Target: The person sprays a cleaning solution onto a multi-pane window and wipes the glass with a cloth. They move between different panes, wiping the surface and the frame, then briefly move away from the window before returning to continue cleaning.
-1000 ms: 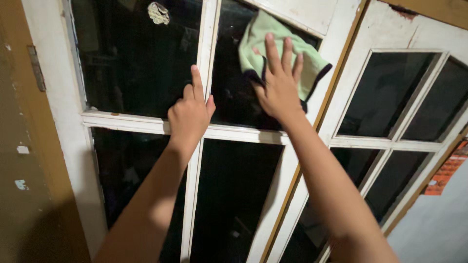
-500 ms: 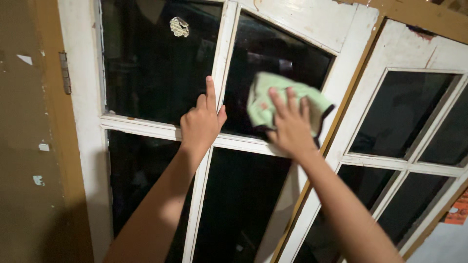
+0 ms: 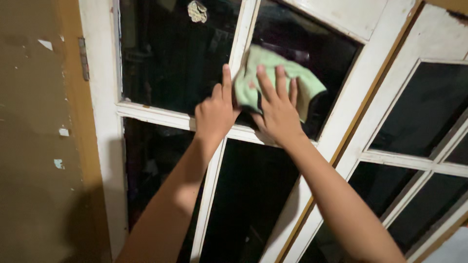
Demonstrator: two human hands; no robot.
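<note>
We press our right hand (image 3: pixel 277 113) flat, fingers spread, on a light green cloth (image 3: pixel 273 78) against the dark upper right pane (image 3: pixel 321 58) of the white window frame (image 3: pixel 105 97). The cloth sits beside the centre bar (image 3: pixel 243 39). Our left hand (image 3: pixel 214 114) braces on that bar, loosely curled, forefinger straight up, holding nothing. A crumpled scrap (image 3: pixel 197 10) clings to the upper left pane.

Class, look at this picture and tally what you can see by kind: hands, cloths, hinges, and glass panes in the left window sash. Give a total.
Hands: 2, the left hand and the right hand
Cloths: 1, a green cloth
Hinges: 1, a hinge
Glass panes in the left sash: 4
Total: 8
</note>
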